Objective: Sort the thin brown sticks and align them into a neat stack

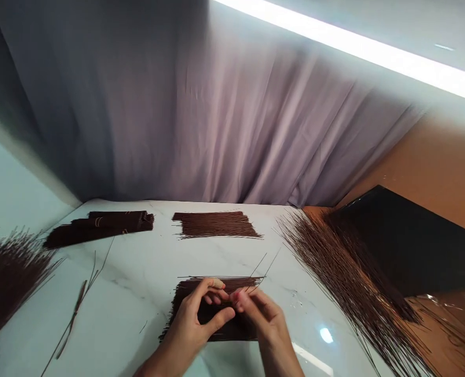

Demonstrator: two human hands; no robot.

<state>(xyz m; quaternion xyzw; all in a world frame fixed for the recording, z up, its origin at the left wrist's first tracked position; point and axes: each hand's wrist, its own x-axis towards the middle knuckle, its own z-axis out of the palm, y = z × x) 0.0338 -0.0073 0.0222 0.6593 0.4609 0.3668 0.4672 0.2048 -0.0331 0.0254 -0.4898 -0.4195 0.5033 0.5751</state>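
My right hand (267,315) is closed in a pinch on two thin dark-brown sticks (269,266), which slant up and to the right past its fingers. Beside it, my left hand (201,313) has its fingers bent and its thumb apart, with its fingertips close to the right fingertips. I cannot tell whether the left fingers touch the sticks. Under both hands lies a flat mat-like layer of dark-brown sticks (185,293), partly hidden by them.
Behind lies another row of brown sticks (217,224). Tied dark bundles (107,224) rest at the back left. A small tied bunch (76,308) and a bristly pile (8,283) are left. Long loose sticks (346,277) and a black panel (417,241) are right. A curtain (232,115) hangs behind the white table (138,288).
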